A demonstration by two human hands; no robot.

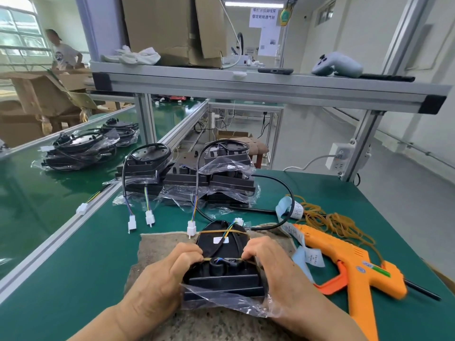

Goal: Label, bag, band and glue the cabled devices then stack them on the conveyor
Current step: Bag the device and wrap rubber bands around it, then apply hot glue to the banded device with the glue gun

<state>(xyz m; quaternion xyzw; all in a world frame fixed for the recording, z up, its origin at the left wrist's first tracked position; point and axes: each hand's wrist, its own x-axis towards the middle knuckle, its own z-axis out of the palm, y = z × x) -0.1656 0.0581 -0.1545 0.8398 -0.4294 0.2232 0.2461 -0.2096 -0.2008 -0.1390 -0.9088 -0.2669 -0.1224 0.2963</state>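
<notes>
A black cabled device (222, 279) in a clear plastic bag lies on a brown mat (157, 244) at the near edge of the bench. A tan rubber band (222, 232) is stretched around it, over the cable and its white plug. My left hand (170, 271) pinches the band at the device's left side. My right hand (266, 259) pinches it at the right side. An orange glue gun (344, 264) lies to the right on the green bench. A pile of loose rubber bands (332, 222) sits behind it, with a label roll (295, 210) beside them.
Several bagged devices (211, 180) with dangling white plugs stand behind the mat. More finished ones (81, 148) are stacked on the green conveyor (37, 205) at left. An aluminium shelf (246, 84) overhead carries a cardboard box and a controller. A person stands far left.
</notes>
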